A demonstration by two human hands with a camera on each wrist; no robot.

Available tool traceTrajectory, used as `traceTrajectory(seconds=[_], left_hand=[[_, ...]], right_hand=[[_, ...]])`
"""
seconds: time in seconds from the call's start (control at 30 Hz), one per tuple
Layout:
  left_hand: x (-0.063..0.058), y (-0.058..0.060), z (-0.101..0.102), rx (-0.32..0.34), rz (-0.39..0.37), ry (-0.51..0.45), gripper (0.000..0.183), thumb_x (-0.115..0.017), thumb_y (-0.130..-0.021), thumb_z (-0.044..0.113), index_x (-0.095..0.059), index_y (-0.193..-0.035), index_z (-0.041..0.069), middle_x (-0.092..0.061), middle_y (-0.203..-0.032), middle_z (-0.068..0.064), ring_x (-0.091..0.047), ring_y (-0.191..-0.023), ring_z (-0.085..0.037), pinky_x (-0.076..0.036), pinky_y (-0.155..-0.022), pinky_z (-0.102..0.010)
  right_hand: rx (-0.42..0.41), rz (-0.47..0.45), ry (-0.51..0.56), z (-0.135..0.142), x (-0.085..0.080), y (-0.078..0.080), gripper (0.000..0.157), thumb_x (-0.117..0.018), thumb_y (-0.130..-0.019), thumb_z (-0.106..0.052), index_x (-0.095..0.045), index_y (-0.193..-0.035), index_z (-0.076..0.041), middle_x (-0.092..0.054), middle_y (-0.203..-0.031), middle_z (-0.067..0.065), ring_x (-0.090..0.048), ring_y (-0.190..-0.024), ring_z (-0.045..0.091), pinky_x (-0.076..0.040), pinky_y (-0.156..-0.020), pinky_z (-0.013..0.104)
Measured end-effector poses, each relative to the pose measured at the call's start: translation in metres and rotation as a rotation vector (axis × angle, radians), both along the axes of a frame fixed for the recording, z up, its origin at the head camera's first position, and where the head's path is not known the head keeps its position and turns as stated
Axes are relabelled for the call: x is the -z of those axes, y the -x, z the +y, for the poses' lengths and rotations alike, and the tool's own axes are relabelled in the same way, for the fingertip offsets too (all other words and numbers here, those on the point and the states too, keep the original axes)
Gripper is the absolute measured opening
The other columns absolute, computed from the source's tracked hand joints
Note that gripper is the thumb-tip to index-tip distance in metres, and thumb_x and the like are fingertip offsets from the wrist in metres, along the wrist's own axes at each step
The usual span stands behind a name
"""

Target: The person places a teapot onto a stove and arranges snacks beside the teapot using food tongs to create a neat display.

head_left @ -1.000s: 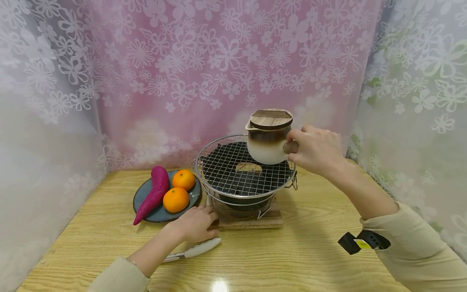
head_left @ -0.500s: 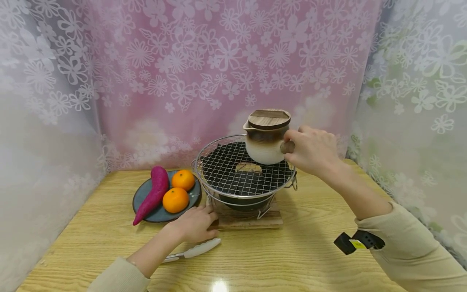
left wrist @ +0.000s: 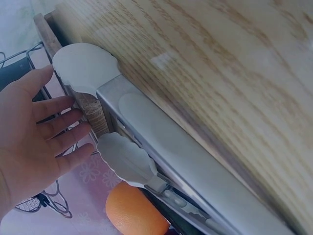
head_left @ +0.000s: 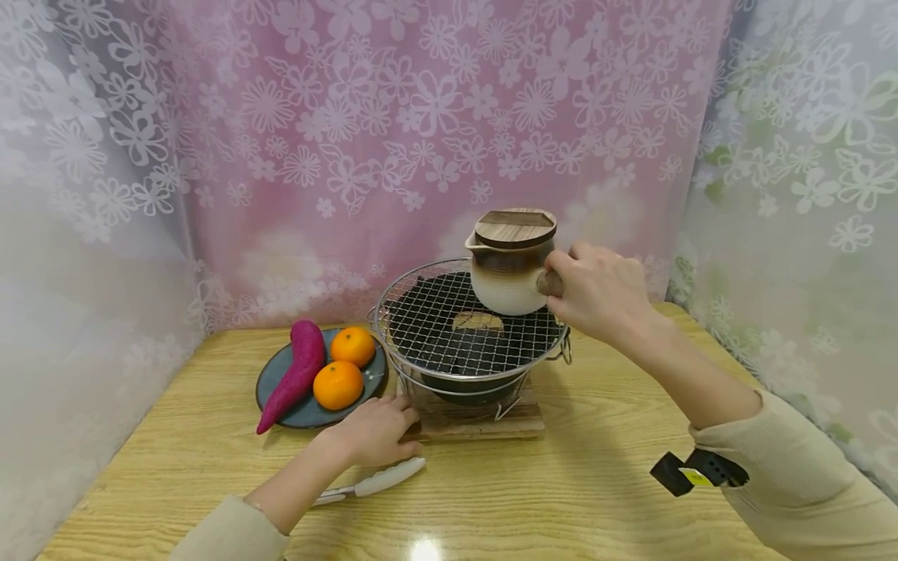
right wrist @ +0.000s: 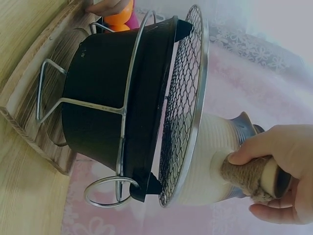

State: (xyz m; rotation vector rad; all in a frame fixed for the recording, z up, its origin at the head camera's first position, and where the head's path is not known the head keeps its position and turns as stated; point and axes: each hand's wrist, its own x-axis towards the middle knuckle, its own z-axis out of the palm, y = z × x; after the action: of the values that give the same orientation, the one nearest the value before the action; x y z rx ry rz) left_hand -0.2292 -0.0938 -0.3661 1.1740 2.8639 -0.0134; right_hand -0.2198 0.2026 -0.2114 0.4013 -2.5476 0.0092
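My right hand [head_left: 603,290] grips the rope-wrapped side handle [right wrist: 242,172] of a cream-and-brown teapot [head_left: 508,288] with a wooden lid. The teapot stands upright at the right back of a round wire grill rack [head_left: 428,343]; in the right wrist view its base is against the mesh. Below the rack is a black charcoal stove [right wrist: 98,93] in a wire frame on a wooden board [head_left: 484,428]. My left hand [head_left: 375,430] rests at the board's left front corner, its fingers extended [left wrist: 63,122] and holding nothing. Tongs [left wrist: 181,152] lie close by it.
Left of the stove, a blue-grey plate [head_left: 268,378] bears a purple sweet potato [head_left: 302,366] and two oranges [head_left: 338,385]. The tongs' pale handle [head_left: 389,477] lies in front of my left hand. A floral curtain [head_left: 421,156] hangs behind the wooden table [head_left: 561,499].
My right hand and the teapot have shifted slightly left over the rack. My left hand has stayed in place beside the board.
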Motion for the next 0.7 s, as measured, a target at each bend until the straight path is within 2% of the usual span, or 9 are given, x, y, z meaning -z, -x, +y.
traceTrajectory(seconds=[0.2, 0.37, 0.63, 0.7], left_hand=[[0.001, 0.001, 0.000, 0.007, 0.009, -0.001, 0.039, -0.062, -0.086, 0.040, -0.064, -0.108, 0.008, -0.056, -0.101, -0.005, -0.054, -0.096, -0.024, -0.044, -0.080, -0.039], [0.000, 0.001, 0.001, 0.012, 0.011, -0.005, 0.038, -0.063, -0.086, 0.040, -0.064, -0.107, 0.008, -0.057, -0.100, -0.005, -0.054, -0.095, -0.024, -0.044, -0.079, -0.038], [0.000, 0.001, 0.001, 0.021, 0.035, 0.008, 0.040, -0.062, -0.085, 0.041, -0.064, -0.107, 0.007, -0.057, -0.100, -0.005, -0.055, -0.095, -0.025, -0.045, -0.080, -0.039], [0.000, 0.000, 0.001, 0.027, 0.037, 0.006, 0.040, -0.063, -0.085, 0.040, -0.064, -0.107, 0.007, -0.057, -0.100, -0.005, -0.055, -0.095, -0.025, -0.045, -0.079, -0.039]], right_hand=[[-0.006, 0.008, -0.043, 0.000, 0.000, -0.004, 0.020, -0.065, -0.078, -0.019, -0.061, -0.094, -0.008, -0.052, -0.075, 0.010, -0.051, -0.063, 0.029, -0.038, -0.043, 0.045], [0.023, -0.015, -0.060, 0.002, -0.003, -0.010, 0.020, -0.064, -0.081, -0.024, -0.059, -0.094, -0.009, -0.052, -0.072, 0.008, -0.051, -0.060, 0.026, -0.037, -0.042, 0.043], [0.081, -0.067, -0.078, 0.009, -0.005, -0.021, 0.037, -0.066, -0.082, -0.039, -0.054, -0.099, -0.009, -0.049, -0.065, 0.005, -0.046, -0.049, 0.024, -0.033, -0.039, 0.038], [0.088, -0.064, -0.068, 0.010, -0.005, -0.023, 0.037, -0.066, -0.081, -0.041, -0.054, -0.095, -0.009, -0.049, -0.063, 0.003, -0.046, -0.048, 0.024, -0.034, -0.039, 0.038]])
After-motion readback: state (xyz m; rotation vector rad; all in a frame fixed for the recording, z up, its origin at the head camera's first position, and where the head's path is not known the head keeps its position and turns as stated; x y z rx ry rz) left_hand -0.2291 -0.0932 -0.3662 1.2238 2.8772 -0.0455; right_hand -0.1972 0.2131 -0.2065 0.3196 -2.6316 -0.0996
